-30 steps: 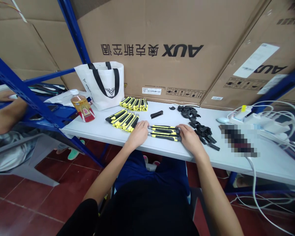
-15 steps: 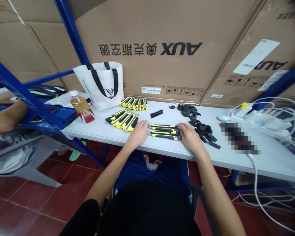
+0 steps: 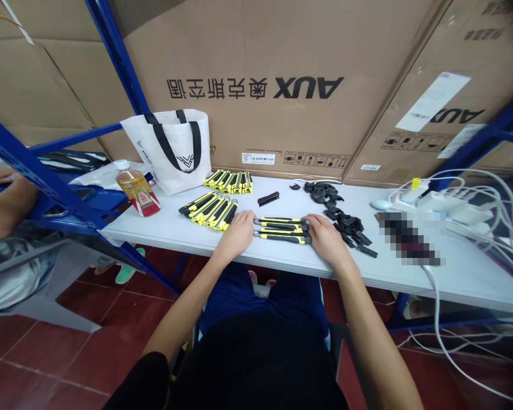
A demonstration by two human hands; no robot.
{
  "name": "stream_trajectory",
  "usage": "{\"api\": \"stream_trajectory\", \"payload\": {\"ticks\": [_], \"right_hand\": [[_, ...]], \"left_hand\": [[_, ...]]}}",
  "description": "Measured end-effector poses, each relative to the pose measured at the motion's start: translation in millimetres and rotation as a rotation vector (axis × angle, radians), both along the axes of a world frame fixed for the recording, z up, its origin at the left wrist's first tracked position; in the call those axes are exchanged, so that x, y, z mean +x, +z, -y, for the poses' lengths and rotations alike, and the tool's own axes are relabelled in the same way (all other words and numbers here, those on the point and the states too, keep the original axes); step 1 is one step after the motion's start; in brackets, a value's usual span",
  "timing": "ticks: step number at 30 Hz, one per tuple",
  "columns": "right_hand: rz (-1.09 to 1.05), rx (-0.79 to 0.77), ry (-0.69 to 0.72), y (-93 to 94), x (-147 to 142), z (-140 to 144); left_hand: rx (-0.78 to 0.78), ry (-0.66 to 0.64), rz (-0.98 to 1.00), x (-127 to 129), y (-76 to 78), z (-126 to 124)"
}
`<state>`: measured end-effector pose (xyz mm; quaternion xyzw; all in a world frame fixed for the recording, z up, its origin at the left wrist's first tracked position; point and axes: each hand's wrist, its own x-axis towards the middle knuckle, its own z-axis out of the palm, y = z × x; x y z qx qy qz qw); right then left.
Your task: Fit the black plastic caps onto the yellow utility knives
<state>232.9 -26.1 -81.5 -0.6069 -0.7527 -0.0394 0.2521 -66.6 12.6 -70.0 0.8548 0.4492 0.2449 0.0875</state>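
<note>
Several black-and-yellow utility knives lie side by side on the white table, crosswise in front of me. My left hand is closed at their left ends, and my right hand is closed round their right ends. Fingertips partly hide both ends. Just left of my left hand is a row of more utility knives. Behind that row lies a group of yellow-and-black knife bodies. A single black strip-like piece rests beyond the knives between my hands. Loose black plastic parts are heaped beside my right hand.
A white tote bag and a drink bottle stand at the left. Power strips with tangled white cables and a pixelated object occupy the right. Large cartons rise behind the table. Another person's arm shows far left.
The whole view has shifted slightly, with the scene sitting a little further left. Both hands stay at the ends of the same utility knives, with no clear movement against the table.
</note>
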Motion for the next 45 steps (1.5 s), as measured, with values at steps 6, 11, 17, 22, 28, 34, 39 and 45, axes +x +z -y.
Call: {"api": "stream_trajectory", "payload": {"ticks": [6,11,17,22,28,34,39,45], "right_hand": [[-0.003,0.013,-0.004,-1.1,0.9,-1.1],[0.005,0.017,0.004,-3.1,1.8,-2.5],[-0.002,0.010,-0.001,-0.7,0.6,-0.8],[0.002,-0.006,0.005,2.4,-0.8,1.3],[-0.090,-0.022,-0.029,8.9,-2.7,3.7],[-0.339,-0.042,0.195,22.8,-10.6,10.7],[-0.137,-0.141,0.278,26.2,-17.8,14.3],[-0.066,-0.141,0.290,21.6,-14.4,12.1]], "left_hand": [[-0.004,0.013,-0.001,0.6,-0.6,0.3],[0.016,0.001,-0.012,-0.5,-3.7,-2.0],[0.029,-0.016,-0.001,-1.6,-7.0,-5.2],[0.022,-0.007,0.009,-0.2,-8.4,-4.9],[-0.026,-0.006,0.063,-1.7,-1.9,-2.6],[-0.086,-0.233,0.162,-4.6,13.2,4.5],[-0.107,-0.208,-0.018,-1.9,15.0,11.0],[-0.065,-0.246,0.002,-2.2,12.8,6.4]]}}
